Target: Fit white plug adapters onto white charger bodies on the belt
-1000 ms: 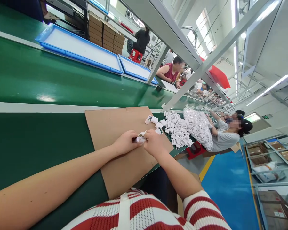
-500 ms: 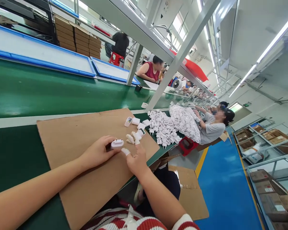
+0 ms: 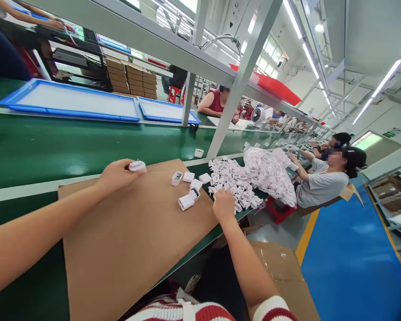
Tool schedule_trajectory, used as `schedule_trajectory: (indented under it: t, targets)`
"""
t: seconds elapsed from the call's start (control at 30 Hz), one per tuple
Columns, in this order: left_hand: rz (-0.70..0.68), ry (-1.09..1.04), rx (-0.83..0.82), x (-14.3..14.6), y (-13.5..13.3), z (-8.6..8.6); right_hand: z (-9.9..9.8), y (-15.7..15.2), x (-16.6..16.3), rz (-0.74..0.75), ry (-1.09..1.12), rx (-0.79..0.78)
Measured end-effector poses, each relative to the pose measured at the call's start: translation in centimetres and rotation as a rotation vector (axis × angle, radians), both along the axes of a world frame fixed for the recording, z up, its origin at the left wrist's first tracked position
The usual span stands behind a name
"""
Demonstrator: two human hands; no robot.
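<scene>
My left hand [image 3: 116, 174] is closed on a white plastic charger [image 3: 137, 166], held above the far edge of the cardboard sheet [image 3: 127, 232]. My right hand [image 3: 224, 204] reaches to the near left side of a heap of white plug pieces [image 3: 235, 178]. Its fingers are curled down among them, and whatever they grip is hidden. Between the hands, several white charger housings lie on the cardboard, among them an open-ended one [image 3: 177, 178] with parts showing inside and another lying on its side [image 3: 186, 202].
A clear plastic bag of white pieces [image 3: 270, 174] lies beyond the heap, near a co-worker in grey [image 3: 324, 183]. A metal post [image 3: 225, 116] rises behind the cardboard. The green conveyor belt [image 3: 70, 142] carries a white piece [image 3: 198, 153]; blue-rimmed trays [image 3: 83, 117] sit behind it.
My left hand has moved up and left with the charger. My right hand has left the housings on the cardboard and moved right to the heap. The view has shifted left.
</scene>
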State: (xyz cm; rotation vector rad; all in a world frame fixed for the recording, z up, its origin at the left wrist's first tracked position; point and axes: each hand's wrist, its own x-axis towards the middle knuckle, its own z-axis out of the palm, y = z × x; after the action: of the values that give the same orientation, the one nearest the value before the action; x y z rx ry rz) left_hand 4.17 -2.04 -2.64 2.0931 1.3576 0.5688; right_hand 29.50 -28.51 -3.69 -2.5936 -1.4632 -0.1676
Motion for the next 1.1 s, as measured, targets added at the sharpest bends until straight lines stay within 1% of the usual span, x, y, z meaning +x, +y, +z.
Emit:
schedule_trajectory:
  t: [0.03,0.1,0.2,0.27,0.3,0.33,0.37,0.4,0.43,0.47,0.5,0.57,0.6,0.63,0.67,0.7,0.73,0.77,0.83,0.9,0.97,1.03,1.1]
  targets:
    - [0.055,0.027,0.016,0.2,1.8,0.4,0.1,0.8,0.0,-0.008,-0.011,-0.041]
    - [0.146,0.056,0.022,0.3,5.0,0.8,0.1,2.1,0.2,-0.049,-0.027,-0.072]
    - [0.227,0.080,-0.019,-0.1,8.2,0.6,-0.5,3.1,0.9,-0.082,-0.015,-0.017]
    - [0.247,0.089,-0.055,-0.3,8.9,0.3,-1.0,3.2,1.5,-0.054,0.021,0.075]
    - [0.267,0.080,-0.046,-0.3,8.8,0.3,-1.2,3.1,1.8,-0.038,0.049,0.143]
    - [0.285,0.054,-0.001,-0.1,8.4,0.2,-1.4,2.9,2.1,-0.028,0.085,0.228]
    - [0.289,0.012,0.081,0.2,7.8,0.2,-1.5,2.7,2.2,-0.026,0.135,0.328]
    - [0.258,-0.039,0.183,0.8,6.9,0.2,-1.5,2.5,2.2,-0.034,0.210,0.439]
    - [0.167,-0.088,0.281,1.5,5.9,0.2,-1.4,2.4,2.0,-0.050,0.321,0.551]
    - [0.012,-0.127,0.351,2.3,4.8,0.1,-1.2,2.2,1.7,-0.065,0.471,0.649]
    - [-0.185,-0.148,0.373,3.2,3.6,-0.1,-0.9,2.1,1.3,-0.073,0.655,0.723]
    - [-0.596,-0.149,0.300,4.9,1.6,-0.6,-0.2,2.1,0.3,-0.065,1.064,0.779]
    - [-0.762,-0.144,0.239,5.7,0.7,-0.9,0.2,2.1,-0.2,-0.054,1.248,0.773]
    - [-0.876,-0.136,0.178,6.3,0.0,-1.1,0.6,2.1,-0.8,-0.040,1.399,0.759]
    - [-0.939,-0.128,0.127,6.7,-0.5,-1.3,1.0,2.2,-1.3,-0.029,1.517,0.749]
    - [-0.961,-0.116,0.087,7.0,-0.9,-1.5,1.3,2.2,-1.8,-0.021,1.603,0.746]
    - [-0.942,-0.100,0.060,7.1,-1.2,-1.6,1.6,2.2,-2.2,-0.014,1.663,0.743]
    - [-0.892,-0.077,0.051,6.9,-1.4,-1.6,1.9,2.2,-2.6,-0.007,1.699,0.741]
    - [-0.761,-0.015,0.076,5.9,-2.1,-1.6,2.0,2.2,-3.4,0.015,1.707,0.725]
    - [-0.621,0.061,0.095,4.2,-3.2,-1.7,1.8,2.5,-4.2,0.040,1.645,0.695]
    - [-0.511,0.092,0.068,2.0,-5.0,-2.1,1.4,3.0,-5.2,0.065,1.543,0.648]
    - [-0.438,0.045,0.009,0.0,-7.0,-2.6,0.9,3.6,-6.3,0.109,1.445,0.568]
    - [-0.404,-0.051,-0.042,-1.5,-8.6,-3.3,0.4,4.4,-7.4,0.180,1.379,0.489]
